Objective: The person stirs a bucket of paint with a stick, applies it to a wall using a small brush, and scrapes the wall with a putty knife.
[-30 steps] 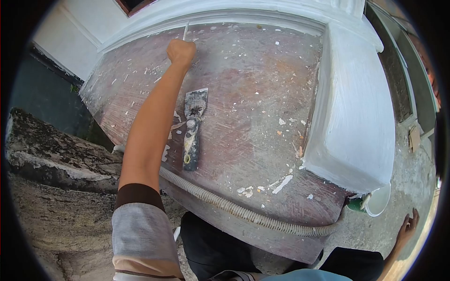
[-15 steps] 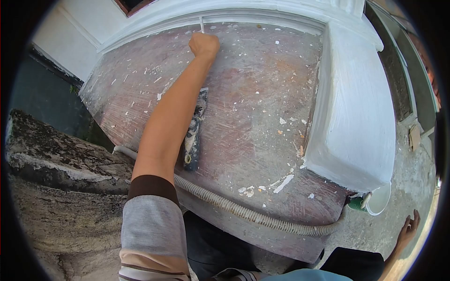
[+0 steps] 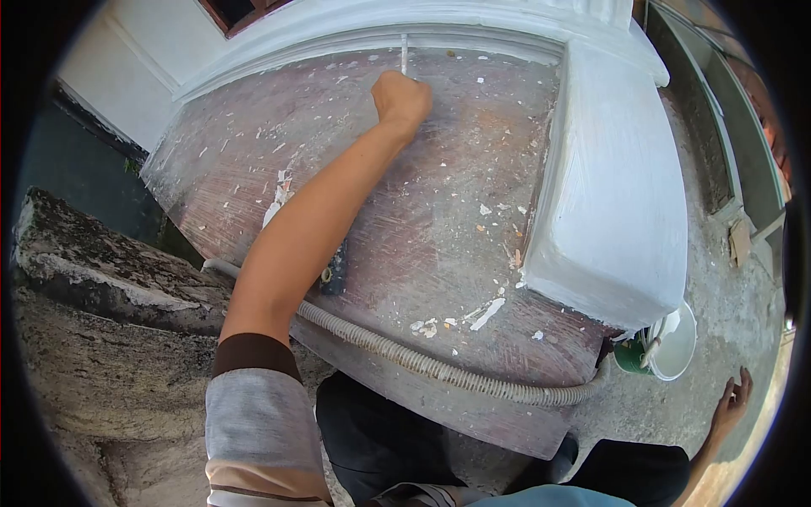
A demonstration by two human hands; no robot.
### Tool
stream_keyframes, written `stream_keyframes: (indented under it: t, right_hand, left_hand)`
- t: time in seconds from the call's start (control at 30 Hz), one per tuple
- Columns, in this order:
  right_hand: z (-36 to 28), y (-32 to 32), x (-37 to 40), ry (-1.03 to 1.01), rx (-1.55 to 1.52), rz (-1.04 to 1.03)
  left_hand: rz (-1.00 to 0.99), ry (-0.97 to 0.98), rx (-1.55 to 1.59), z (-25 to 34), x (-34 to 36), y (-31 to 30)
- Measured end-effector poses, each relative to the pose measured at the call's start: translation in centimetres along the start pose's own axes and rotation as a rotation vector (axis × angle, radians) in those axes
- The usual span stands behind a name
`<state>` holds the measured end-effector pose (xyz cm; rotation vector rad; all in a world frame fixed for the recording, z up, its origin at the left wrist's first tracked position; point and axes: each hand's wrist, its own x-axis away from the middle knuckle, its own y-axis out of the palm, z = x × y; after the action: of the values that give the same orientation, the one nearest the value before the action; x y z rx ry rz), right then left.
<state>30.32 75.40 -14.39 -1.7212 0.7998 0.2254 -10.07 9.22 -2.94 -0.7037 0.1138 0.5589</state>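
My left hand (image 3: 402,101) is closed in a fist around a thin white stick-like tool (image 3: 404,55), whose far end meets the ledge at the white wall's base (image 3: 473,40); I cannot make out its exact kind. Under my left forearm lies a dark, paint-stained scraper (image 3: 335,275), mostly hidden now, on the worn reddish-grey slab (image 3: 422,228). Low at the right edge, my right hand (image 3: 733,403) hangs with its fingers apart and holds nothing. The nearest thing to it is a white bucket (image 3: 676,346).
A ribbed hose (image 3: 422,362) runs along the slab's near edge. At the right rises a white-painted block (image 3: 608,194), with a green container (image 3: 629,357) below its corner. Rough, weathered masonry (image 3: 118,270) stands at the left. White paint flakes (image 3: 487,313) litter the slab.
My left hand has moved right along the wall's base, still gripping the white tool. My forearm now covers more of the scraper. The view has shifted slightly.
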Motion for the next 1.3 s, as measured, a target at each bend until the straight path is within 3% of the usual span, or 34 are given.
stream_keyframes:
  t: [0.23, 0.43, 1.3]
  right_hand:
    - [-0.2, -0.5, 0.4, 0.006, -0.001, 0.01]
    - [-0.6, -0.7, 0.6, 0.015, -0.007, 0.008]
    - [-1.2, -1.4, 0.8, 0.025, 0.036, 0.007]
  left_hand:
    - [-0.11, 0.092, 0.01, 2.0, 4.3, 0.9]
    - [-0.203, 0.303, -0.073, 2.2, 5.7, 0.4]
    - [0.083, 0.077, -0.153, -5.9, -4.6, -3.5]
